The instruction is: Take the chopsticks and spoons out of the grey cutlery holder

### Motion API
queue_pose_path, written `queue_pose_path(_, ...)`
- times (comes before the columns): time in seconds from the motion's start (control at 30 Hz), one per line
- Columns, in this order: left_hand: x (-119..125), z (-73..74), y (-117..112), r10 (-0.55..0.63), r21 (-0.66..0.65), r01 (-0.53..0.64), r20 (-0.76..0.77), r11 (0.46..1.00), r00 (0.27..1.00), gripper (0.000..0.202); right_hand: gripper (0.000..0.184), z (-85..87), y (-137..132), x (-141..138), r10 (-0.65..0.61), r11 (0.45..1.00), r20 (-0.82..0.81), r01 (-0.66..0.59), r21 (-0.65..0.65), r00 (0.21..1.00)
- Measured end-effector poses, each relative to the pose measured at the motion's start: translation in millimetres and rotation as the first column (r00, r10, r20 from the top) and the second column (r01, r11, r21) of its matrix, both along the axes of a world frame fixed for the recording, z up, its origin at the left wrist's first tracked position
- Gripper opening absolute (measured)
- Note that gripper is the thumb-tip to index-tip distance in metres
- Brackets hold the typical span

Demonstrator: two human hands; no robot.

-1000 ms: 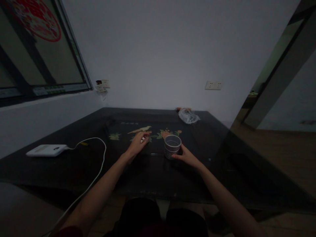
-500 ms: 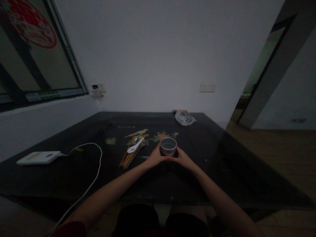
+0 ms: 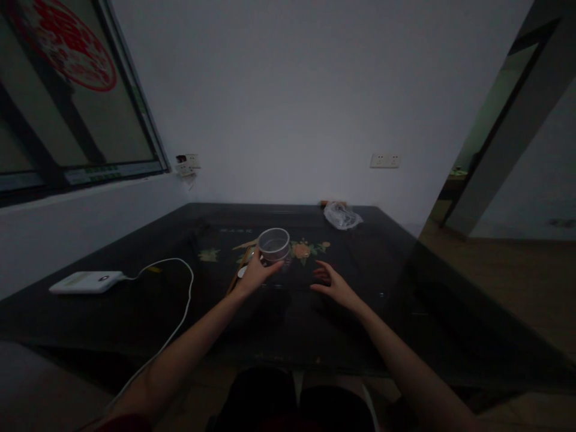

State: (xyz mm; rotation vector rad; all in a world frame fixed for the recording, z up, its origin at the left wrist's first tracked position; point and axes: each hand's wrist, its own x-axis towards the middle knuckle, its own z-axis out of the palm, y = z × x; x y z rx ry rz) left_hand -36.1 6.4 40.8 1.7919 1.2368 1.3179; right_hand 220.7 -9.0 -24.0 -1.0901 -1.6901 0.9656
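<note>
My left hand (image 3: 260, 273) grips a round clear plastic container (image 3: 274, 246) by its near left side, above the dark table. Behind that hand and partly hidden lie wooden chopsticks (image 3: 237, 277) and a white spoon (image 3: 242, 272), of which only a small piece shows. To the right, my right hand (image 3: 330, 285) is apart from the container, fingers curved and spread, with nothing in it.
On the dark table (image 3: 342, 336) a white power bank (image 3: 87, 282) lies at the left, its white cable (image 3: 186, 300) running toward the front edge. A crumpled clear plastic bag (image 3: 342, 216) sits at the back near the wall. Wall sockets (image 3: 384, 160) are behind.
Both hands held the container before; the right hand has let go. My left hand has carried it left and a little farther away, over the chopsticks and spoon. The view has shifted slightly.
</note>
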Motion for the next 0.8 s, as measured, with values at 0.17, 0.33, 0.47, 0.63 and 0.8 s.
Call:
queue_pose_path(0.17,-72.4,-1.3,27.6,0.253,0.075,-0.254,0.024,0.964,0.967,0.071,0.065,-1.5,1.4,1.0,-0.016,1.000,0.049,0.016,0.016,0.999)
queue_pose_path(0.33,-127.4,-25.4,54.3,0.495,0.078,-0.497,0.046,0.864,0.868,0.069,0.050,-2.5,2.8,2.9,-0.016,0.999,0.111,0.012,0.037,0.994)
queue_pose_path(0.47,-142.2,-40.2,66.9,0.537,0.061,-0.542,0.077,0.838,0.840,0.070,0.033,1.5,0.8,3.0,-0.026,0.998,0.154,0.017,0.058,0.988)
queue_pose_path(0.63,-145.7,-44.8,69.9,0.538,0.039,-0.538,0.028,0.842,0.843,0.074,0.025,4.4,1.2,4.0,-0.020,0.997,0.199,0.006,0.071,0.980)
queue_pose_path(0.8,-144.1,-46.6,64.3,0.510,0.025,-0.510,-0.016,0.860,0.860,0.071,0.023,4.7,2.3,4.5,-0.039,0.996,0.220,0.021,0.085,0.975)
